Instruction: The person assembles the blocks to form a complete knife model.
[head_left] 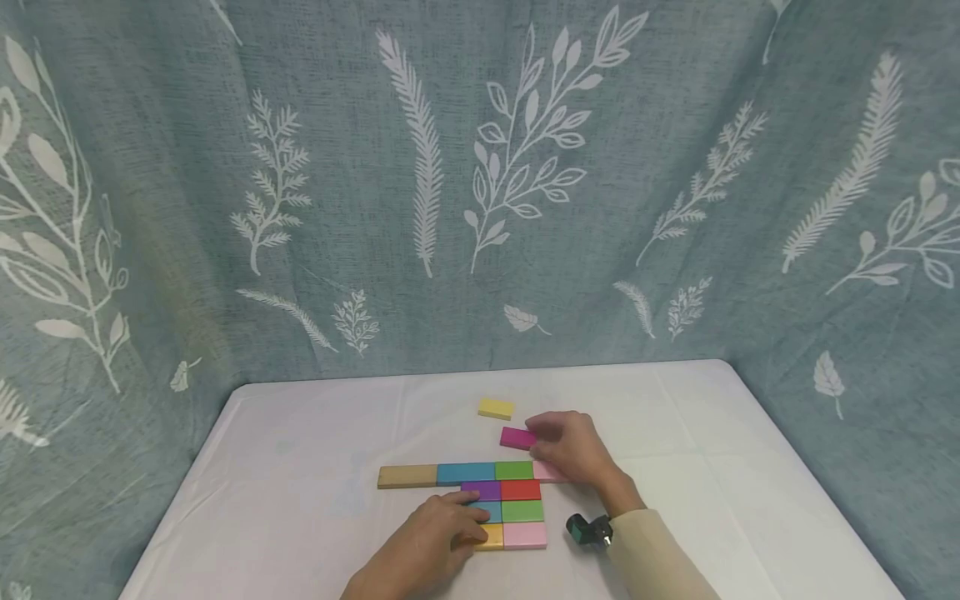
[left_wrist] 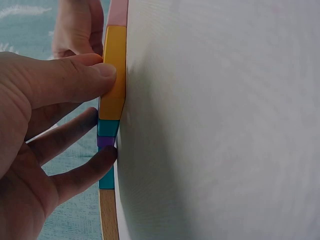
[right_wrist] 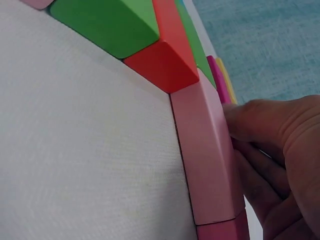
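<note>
My right hand [head_left: 573, 446] pinches the right end of a magenta block [head_left: 516, 437] between thumb and fingers, beyond a long row of coloured blocks. That row runs from a wood-brown block [head_left: 407, 477] through a blue block [head_left: 466, 473] and a green block [head_left: 513, 470] to a pink block [right_wrist: 205, 150]. Nearer me, shorter rows with a purple block [head_left: 480, 490] and a red block [head_left: 521, 489] adjoin it. My left hand [head_left: 431, 533] rests at their left side, its thumb on an orange-yellow block [left_wrist: 115, 75] and its other fingers spread along the edge.
A yellow block [head_left: 496, 408] lies alone farther back on the white-covered table [head_left: 300, 467]. Another magenta block [right_wrist: 223, 231] adjoins the pink one's end. A patterned blue-grey curtain [head_left: 450, 317] hangs behind the table and along both sides.
</note>
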